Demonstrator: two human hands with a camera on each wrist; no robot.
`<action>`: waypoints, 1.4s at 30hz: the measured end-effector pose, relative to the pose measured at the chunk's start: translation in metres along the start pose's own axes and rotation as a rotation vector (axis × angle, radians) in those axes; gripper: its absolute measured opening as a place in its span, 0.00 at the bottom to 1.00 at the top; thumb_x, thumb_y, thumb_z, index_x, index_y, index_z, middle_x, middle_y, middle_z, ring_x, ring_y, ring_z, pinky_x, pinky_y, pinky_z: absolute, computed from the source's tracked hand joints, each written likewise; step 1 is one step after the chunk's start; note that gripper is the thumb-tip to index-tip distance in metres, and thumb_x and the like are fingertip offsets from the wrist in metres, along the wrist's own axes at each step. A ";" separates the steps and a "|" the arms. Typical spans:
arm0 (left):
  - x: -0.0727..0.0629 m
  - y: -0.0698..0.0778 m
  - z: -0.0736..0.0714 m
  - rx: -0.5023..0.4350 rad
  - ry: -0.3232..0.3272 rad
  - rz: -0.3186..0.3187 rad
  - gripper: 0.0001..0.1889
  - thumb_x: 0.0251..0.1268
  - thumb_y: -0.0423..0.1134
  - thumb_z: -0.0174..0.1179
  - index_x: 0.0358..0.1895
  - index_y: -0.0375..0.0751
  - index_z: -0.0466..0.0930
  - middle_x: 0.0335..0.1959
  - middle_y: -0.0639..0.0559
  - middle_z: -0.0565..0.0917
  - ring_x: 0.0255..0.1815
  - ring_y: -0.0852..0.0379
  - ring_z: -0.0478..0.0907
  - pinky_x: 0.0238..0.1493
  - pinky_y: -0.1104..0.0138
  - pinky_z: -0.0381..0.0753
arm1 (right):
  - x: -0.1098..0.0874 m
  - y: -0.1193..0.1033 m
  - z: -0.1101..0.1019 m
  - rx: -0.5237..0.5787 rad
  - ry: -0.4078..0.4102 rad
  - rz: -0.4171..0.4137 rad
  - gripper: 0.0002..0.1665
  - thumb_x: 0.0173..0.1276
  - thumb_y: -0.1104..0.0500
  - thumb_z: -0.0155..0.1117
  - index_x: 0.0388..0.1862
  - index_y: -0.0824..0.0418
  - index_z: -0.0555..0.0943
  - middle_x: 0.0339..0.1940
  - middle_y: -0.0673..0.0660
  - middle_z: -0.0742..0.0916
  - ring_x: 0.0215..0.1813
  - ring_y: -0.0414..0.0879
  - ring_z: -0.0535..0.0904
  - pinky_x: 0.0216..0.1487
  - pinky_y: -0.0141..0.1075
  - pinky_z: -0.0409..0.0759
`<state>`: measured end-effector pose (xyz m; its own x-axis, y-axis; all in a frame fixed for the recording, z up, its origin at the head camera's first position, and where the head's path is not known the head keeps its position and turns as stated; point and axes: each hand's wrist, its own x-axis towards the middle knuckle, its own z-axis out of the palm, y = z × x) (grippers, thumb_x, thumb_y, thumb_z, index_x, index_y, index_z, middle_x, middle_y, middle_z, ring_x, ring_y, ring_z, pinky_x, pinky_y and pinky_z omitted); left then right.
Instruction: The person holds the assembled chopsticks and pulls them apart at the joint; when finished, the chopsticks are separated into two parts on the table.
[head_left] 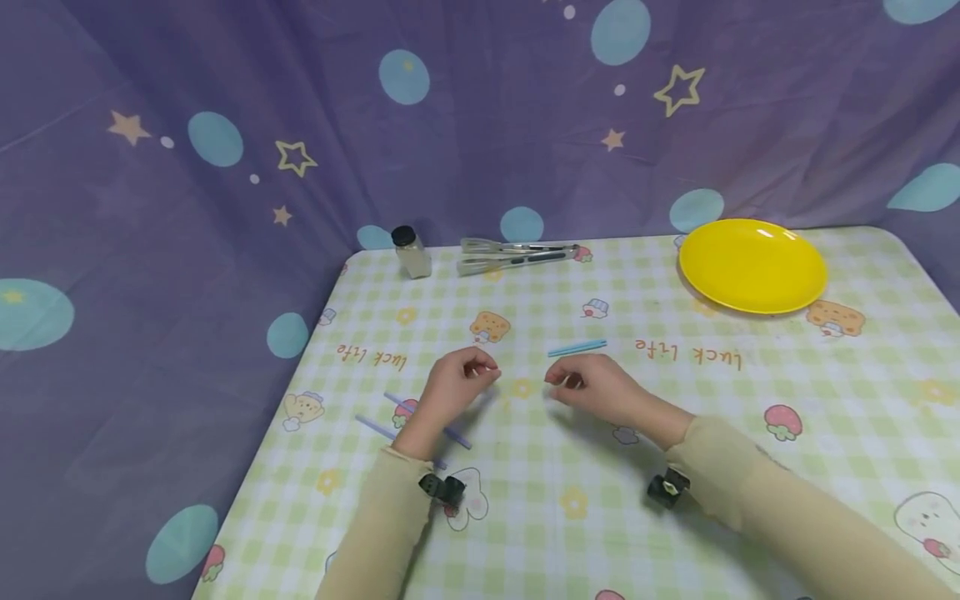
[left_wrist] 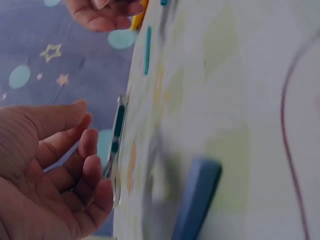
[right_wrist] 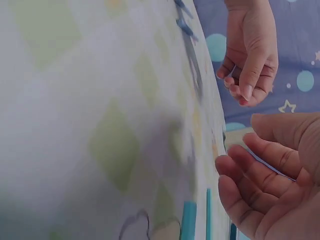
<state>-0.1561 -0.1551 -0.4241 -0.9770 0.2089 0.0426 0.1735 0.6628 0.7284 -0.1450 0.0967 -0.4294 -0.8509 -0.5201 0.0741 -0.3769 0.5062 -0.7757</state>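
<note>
Left hand (head_left: 459, 383): set at the centre of the head view, above the cloth; fingers loosely bent, thumb brought near the fingertips, nothing held.

Right hand (head_left: 596, 387): placed right of centre, turned toward the left hand and well apart from it; fingers loosely curved, a gap left between thumb and fingers, nothing held.

Two slim pale-purple sticks (head_left: 378, 428): laid slantwise in the lower left of the centre, spaced apart, both partly covered from view by the left wrist. One blunt end is seen enlarged at the bottom of the left wrist view.

Two slim light-blue sticks (head_left: 577, 348): laid nearly side by side at the centre, just above the right hand in the frame; no contact with the hand is seen.

Clear jar with black lid and pale contents (head_left: 414, 257): stood at the upper left of the table.

Tongs with dark grips and pale, broad ends (head_left: 525, 260): laid flat to the right of the jar, hinge pointed right.

Glossy yellow oval-looking plate (head_left: 752, 267): set at the upper right of the table.

Green-and-white checked tablecloth (head_left: 540, 500): printed with cartoon figures, flowers and lettering.

Purple curtain with stars and blue spots (head_left: 480, 125): hung behind the table.

Two cream sleeves (head_left: 382, 517): worn on the forearms, a small black device (head_left: 442, 489) seen at each cuff.
</note>
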 end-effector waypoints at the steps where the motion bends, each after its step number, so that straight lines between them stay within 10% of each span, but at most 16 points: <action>1: -0.002 -0.003 -0.004 -0.001 -0.006 0.007 0.02 0.63 0.39 0.67 0.36 0.46 0.84 0.29 0.57 0.81 0.29 0.57 0.74 0.32 0.64 0.74 | 0.002 -0.001 0.003 0.008 -0.010 -0.007 0.09 0.65 0.62 0.68 0.43 0.62 0.85 0.41 0.55 0.88 0.37 0.41 0.81 0.39 0.37 0.79; 23: -0.039 -0.060 -0.081 0.186 -0.086 0.003 0.18 0.55 0.23 0.63 0.49 0.41 0.83 0.55 0.44 0.78 0.65 0.39 0.67 0.62 0.48 0.66 | 0.022 -0.036 0.068 0.202 -0.250 -0.016 0.23 0.63 0.59 0.70 0.56 0.65 0.80 0.48 0.56 0.86 0.39 0.39 0.82 0.42 0.31 0.78; 42: -0.041 -0.068 -0.075 0.382 -0.130 0.050 0.11 0.43 0.33 0.75 0.27 0.45 0.81 0.31 0.49 0.76 0.40 0.46 0.68 0.45 0.53 0.66 | 0.036 -0.044 0.094 0.056 -0.243 -0.038 0.20 0.60 0.60 0.73 0.50 0.63 0.81 0.37 0.51 0.83 0.35 0.40 0.75 0.42 0.34 0.75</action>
<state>-0.1375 -0.2629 -0.4239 -0.9466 0.3207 -0.0326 0.2781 0.8637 0.4204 -0.1248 -0.0093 -0.4519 -0.7209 -0.6916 -0.0435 -0.3806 0.4476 -0.8092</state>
